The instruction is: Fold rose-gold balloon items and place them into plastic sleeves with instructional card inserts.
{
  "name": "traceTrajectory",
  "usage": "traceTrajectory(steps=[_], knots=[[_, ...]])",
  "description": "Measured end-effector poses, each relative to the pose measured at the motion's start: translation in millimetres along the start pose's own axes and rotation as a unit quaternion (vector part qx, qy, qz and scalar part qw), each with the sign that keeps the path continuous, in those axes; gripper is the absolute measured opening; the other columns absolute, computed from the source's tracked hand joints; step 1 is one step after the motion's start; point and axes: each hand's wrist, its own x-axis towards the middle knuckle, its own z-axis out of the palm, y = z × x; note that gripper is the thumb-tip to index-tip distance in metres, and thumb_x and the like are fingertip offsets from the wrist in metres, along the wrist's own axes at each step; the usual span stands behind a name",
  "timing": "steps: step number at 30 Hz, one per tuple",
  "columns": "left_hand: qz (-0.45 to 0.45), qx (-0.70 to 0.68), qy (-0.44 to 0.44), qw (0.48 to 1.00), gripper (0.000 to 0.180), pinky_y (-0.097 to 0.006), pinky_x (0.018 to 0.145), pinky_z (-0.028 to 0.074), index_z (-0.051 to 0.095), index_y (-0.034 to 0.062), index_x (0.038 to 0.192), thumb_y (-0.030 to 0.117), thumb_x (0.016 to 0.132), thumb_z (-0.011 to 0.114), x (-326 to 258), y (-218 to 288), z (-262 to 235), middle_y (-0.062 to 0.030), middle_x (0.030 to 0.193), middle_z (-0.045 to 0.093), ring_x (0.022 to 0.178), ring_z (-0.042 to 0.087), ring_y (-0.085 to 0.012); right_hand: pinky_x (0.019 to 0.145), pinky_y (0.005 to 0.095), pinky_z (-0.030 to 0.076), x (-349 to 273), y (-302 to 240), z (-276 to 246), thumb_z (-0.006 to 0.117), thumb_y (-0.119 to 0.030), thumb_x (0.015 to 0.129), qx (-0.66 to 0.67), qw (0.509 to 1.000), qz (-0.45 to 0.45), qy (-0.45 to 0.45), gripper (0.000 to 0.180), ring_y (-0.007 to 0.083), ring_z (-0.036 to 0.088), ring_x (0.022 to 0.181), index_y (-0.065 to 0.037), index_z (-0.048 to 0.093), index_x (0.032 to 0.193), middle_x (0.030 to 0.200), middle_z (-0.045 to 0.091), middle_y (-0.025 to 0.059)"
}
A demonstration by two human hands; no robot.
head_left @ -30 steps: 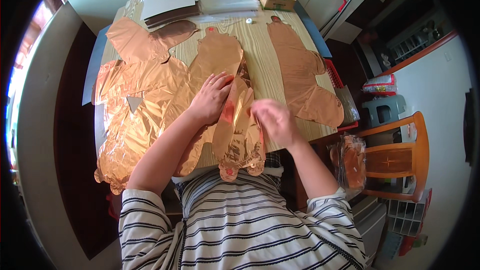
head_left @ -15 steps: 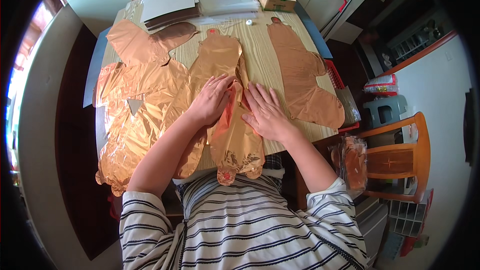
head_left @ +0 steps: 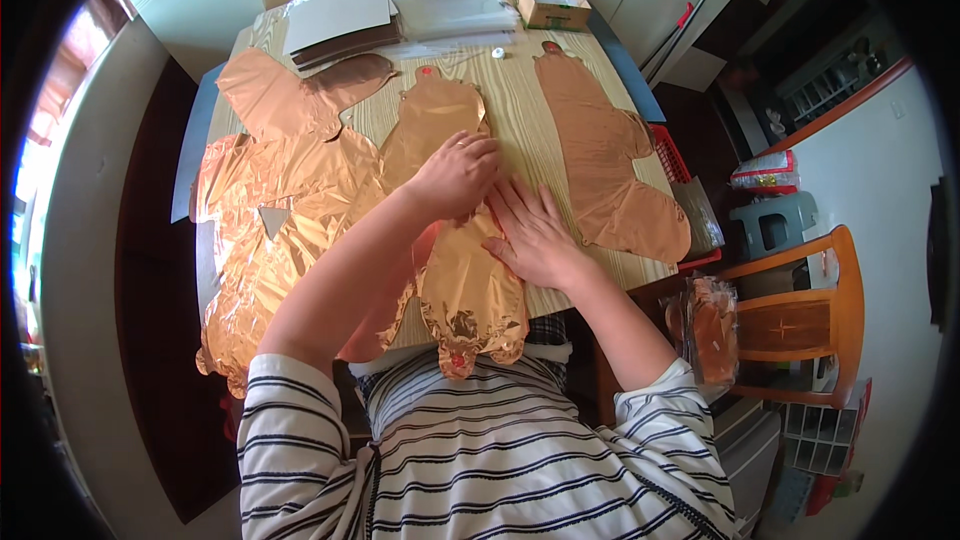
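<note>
Since the earlier frame, the left hand (head_left: pixel 458 175) has shifted right and away from the body. I find the folded copper foil piece (head_left: pixel 472 285) mid-table, its near end past the edge of the wooden table (head_left: pixel 520 105). The left hand's fingers curl over it; I cannot tell whether they pinch. The right hand (head_left: pixel 540 242) lies flat, thumb apart, on its right side. Crumpled foil (head_left: pixel 315 250) lies left, a flat foil shape (head_left: pixel 598 150) right.

The pale wood-grained table (head_left: pixel 525 120) bore crinkled copper foil sheets (head_left: pixel 315 172) at nine o'clock, an elongated golden foil piece (head_left: pixel 470 285) at six (overhanging its edge), and lobed brownish foil (head_left: pixel 603 155) at three.
</note>
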Motion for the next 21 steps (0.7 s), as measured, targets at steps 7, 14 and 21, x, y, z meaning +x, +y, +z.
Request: traceTrajectory(steps=[7,14,21], knots=[[-0.015,0.0,0.066,0.998,0.041,-0.049,0.111,0.042,0.065,0.0024,0.127,0.023,0.091,0.068,16,-45,20,-0.0164,0.131,0.065,0.127,0.057,-0.0368,0.126,0.0541,0.005,-6,3,3,0.049,-0.05,0.102,0.008,0.999,-0.027,0.019,0.081,0.0353,0.013,0.157,-0.001,0.021,0.161,0.169,0.018,0.02],[-0.058,-0.039,0.056,0.996,0.044,-0.049,0.114,0.039,0.066,0.0038,0.127,0.028,0.091,0.069,15,-46,16,-0.016,0.133,0.065,0.129,0.056,-0.0361,0.127,0.0538,0.006,-35,-11,1,0.05,-0.052,0.101,-0.002,0.999,-0.043,-0.002,0.081,0.0326,0.012,0.158,-0.003,0.025,0.161,0.17,0.017,0.0168],[-0.189,-0.194,0.189,0.944,0.041,-0.043,0.1,0.052,0.065,0.0059,0.13,0.023,0.093,0.071,-2,-23,-16,-0.0177,0.126,0.065,0.124,0.06,-0.032,0.125,0.0563,0.011,-35,-11,0,0.054,-0.051,0.099,0.0,0.999,-0.048,-0.002,0.081,0.0361,0.017,0.156,-0.003,0.029,0.159,0.168,0.021,0.0183]])
